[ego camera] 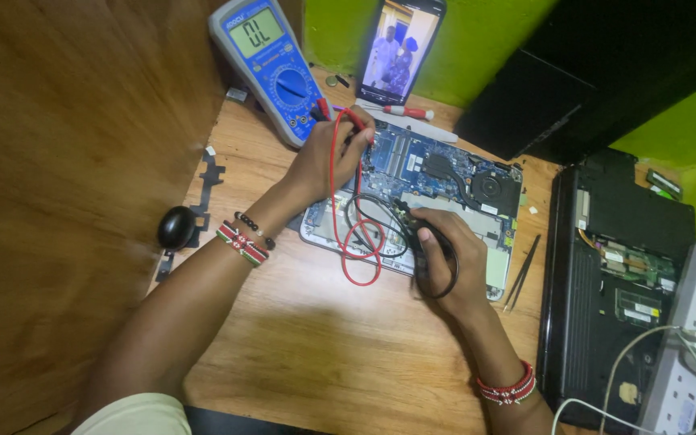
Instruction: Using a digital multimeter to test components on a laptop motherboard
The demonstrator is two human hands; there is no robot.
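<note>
An opened laptop base (499, 259) lies on the wooden table, its blue circuit board (412, 161) and black fan (490, 187) exposed. My left hand (328, 157) grips a red test probe whose red lead (346, 250) loops down over the laptop; the tip rests at the board's left edge. My right hand (443, 250) holds the black probe, with its black lead (364, 216) coiled beside it, touching the laptop's lower part. A blue multimeter (271, 60) leans at the back left, both leads plugged into it.
A phone (400, 48) showing a video stands against the green wall. A red-handled screwdriver (406, 112) lies behind the laptop. Tweezers (523, 272), a second opened black laptop (614, 282), a white power strip (690, 330) sit right. A black round object (176, 227) rests left.
</note>
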